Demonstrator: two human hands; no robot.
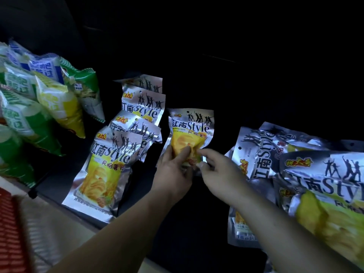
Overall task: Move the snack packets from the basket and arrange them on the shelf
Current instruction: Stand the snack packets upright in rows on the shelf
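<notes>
A silver and yellow chip packet (pixel 190 131) stands upright on the dark shelf (pixel 189 223), in the middle of the view. My left hand (pixel 174 170) grips its lower left part, thumb on the yellow front. My right hand (pixel 218 170) pinches its lower right corner. To the left, a row of several identical silver packets (pixel 118 154) leans back one behind another. On the right, several more of the same packets (pixel 315 174) lie in a loose heap. The basket is out of view.
Green, yellow and blue snack bags (pixel 39 107) fill the shelf's left end behind a thin black divider (pixel 33 192). A red ribbed object (pixel 11 229) sits at the bottom left corner. The shelf's back is dark.
</notes>
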